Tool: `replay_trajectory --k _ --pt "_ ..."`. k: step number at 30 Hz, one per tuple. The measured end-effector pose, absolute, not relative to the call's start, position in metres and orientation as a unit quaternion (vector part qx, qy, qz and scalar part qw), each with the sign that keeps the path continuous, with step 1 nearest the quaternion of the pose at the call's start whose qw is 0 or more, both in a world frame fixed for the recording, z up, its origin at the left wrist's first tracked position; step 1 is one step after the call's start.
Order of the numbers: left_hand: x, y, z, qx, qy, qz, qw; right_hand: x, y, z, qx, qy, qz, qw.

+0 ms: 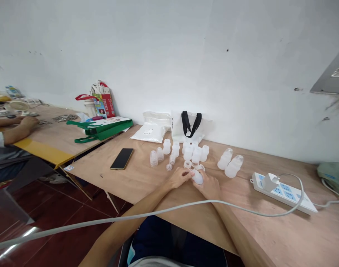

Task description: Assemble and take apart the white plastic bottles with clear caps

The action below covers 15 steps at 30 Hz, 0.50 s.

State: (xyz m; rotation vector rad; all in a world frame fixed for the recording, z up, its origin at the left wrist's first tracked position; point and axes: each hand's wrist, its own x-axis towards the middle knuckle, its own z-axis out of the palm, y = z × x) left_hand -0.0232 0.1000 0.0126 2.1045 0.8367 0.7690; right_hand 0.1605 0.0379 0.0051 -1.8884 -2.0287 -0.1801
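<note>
A small white bottle (197, 177) is held between my two hands above the wooden table (147, 185). My left hand (180, 178) pinches its upper left side with the fingertips. Wrapped round its right side is my right hand (209, 185). Just beyond my hands stand several frosted bottles (196, 154), with white rings (187, 164) in front of them. Stacked clear caps (153, 158) and small clear parts (169, 167) are to the left. Two bottles with clear caps (232, 167) lean or lie to the right.
A phone (122, 159) lies at left. White packages (151, 131) and a white bag (186, 128) are against the wall. A power strip (283, 193) sits at right; its cable (163, 210) crosses before my forearms. Another person's hand (29, 122) rests on the far-left table.
</note>
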Motion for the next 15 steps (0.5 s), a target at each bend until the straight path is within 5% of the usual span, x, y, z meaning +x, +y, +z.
replay_trajectory --k 15 --pt "-0.0190 0.0990 0.0126 0.759 0.299 0.353 0.457 0.1643 0.0407 0.0079 -0.691 -0.699 -0.024 0.183"
